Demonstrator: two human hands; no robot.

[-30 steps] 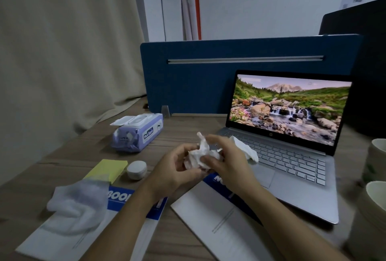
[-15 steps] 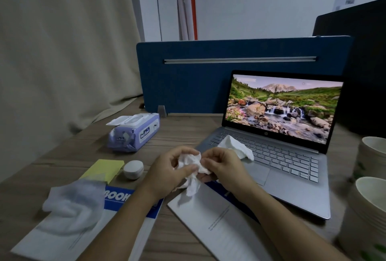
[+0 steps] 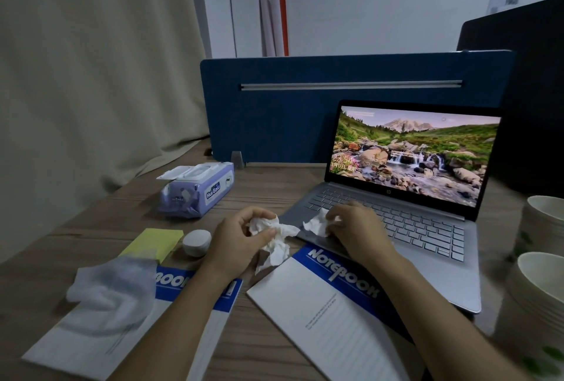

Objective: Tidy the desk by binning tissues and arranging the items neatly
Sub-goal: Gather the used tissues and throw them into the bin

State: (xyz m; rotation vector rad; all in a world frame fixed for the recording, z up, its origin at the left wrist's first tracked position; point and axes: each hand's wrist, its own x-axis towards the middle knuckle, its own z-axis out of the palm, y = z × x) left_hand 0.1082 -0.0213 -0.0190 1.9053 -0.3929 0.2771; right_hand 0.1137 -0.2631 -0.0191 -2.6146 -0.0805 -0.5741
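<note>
My left hand (image 3: 241,237) is closed around a crumpled white tissue (image 3: 276,243) that hangs down over the desk in front of the laptop. My right hand (image 3: 357,228) rests on the laptop's front left corner, its fingers pinching a second crumpled tissue (image 3: 317,223) that lies there. A larger wet wipe (image 3: 111,292) lies spread on the left notebook (image 3: 100,341). A second notebook (image 3: 329,310) lies partly over the laptop's front edge.
An open laptop (image 3: 427,237) stands to the right. A purple wipes pack (image 3: 198,191), a yellow sticky pad (image 3: 154,243) and a small white round case (image 3: 197,241) sit to the left. Paper cups (image 3: 540,286) crowd the right edge. A blue divider (image 3: 305,124) backs the desk.
My hands have separated. The left kept the first tissue and lowered a little; the right moved to the laptop corner and took hold of the second tissue.
</note>
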